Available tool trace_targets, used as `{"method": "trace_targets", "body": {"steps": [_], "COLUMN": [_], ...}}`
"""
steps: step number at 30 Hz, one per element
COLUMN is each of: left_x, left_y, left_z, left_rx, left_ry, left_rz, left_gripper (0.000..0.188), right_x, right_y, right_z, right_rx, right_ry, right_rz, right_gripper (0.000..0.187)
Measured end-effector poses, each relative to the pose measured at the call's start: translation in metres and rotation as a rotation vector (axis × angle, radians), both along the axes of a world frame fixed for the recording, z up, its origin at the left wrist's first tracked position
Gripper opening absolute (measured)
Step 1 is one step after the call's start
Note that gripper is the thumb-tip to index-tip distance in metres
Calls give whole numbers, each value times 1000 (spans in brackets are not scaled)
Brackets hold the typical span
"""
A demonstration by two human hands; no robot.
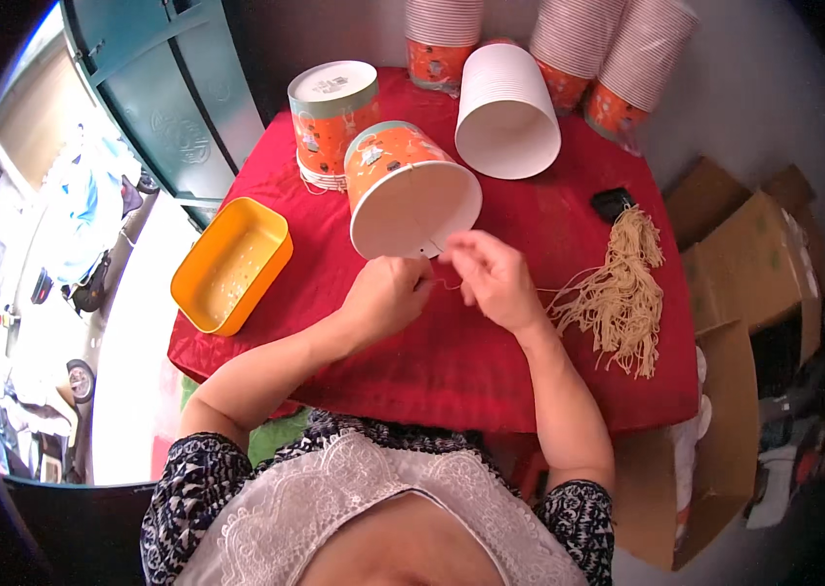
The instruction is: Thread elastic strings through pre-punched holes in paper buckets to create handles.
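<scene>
An orange and green paper bucket (412, 210) lies tilted on its side, its white open mouth facing me. My left hand (391, 298) is closed in a pinch just below the bucket's near rim. To its right, my right hand (491, 276) has curled fingers, the fingertips close to that rim. A thin beige string (447, 285) spans the gap between my hands. Part of it is hidden behind my fingers. A loose bundle of beige strings (618, 298) lies to the right of my right hand.
On the red-covered table (334, 386) are a yellow tub (276, 264) with small light bits inside, an upside-down bucket (334, 122), a white bucket on its side (508, 112) and a small black object (612, 204). Stacked buckets (442, 39) stand behind. Cardboard boxes (754, 264) sit at right.
</scene>
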State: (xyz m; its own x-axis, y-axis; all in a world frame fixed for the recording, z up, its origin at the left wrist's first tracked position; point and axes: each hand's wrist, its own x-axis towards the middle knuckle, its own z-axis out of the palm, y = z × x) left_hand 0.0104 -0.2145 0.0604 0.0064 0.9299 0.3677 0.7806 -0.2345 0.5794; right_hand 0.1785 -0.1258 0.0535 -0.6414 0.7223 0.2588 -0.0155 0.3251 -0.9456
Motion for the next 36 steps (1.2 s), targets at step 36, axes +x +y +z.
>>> {"method": "trace_targets", "body": {"steps": [36], "left_x": [-48], "left_y": [-12], "left_z": [99], "left_rx": [268], "left_ry": [738], "left_rz": [-221], "left_gripper": [11], "right_x": [90], "right_y": [53], "right_z": [61], "right_rx": [-159], "right_ry": [1059], "right_rz": [-785], "right_gripper": [10]}}
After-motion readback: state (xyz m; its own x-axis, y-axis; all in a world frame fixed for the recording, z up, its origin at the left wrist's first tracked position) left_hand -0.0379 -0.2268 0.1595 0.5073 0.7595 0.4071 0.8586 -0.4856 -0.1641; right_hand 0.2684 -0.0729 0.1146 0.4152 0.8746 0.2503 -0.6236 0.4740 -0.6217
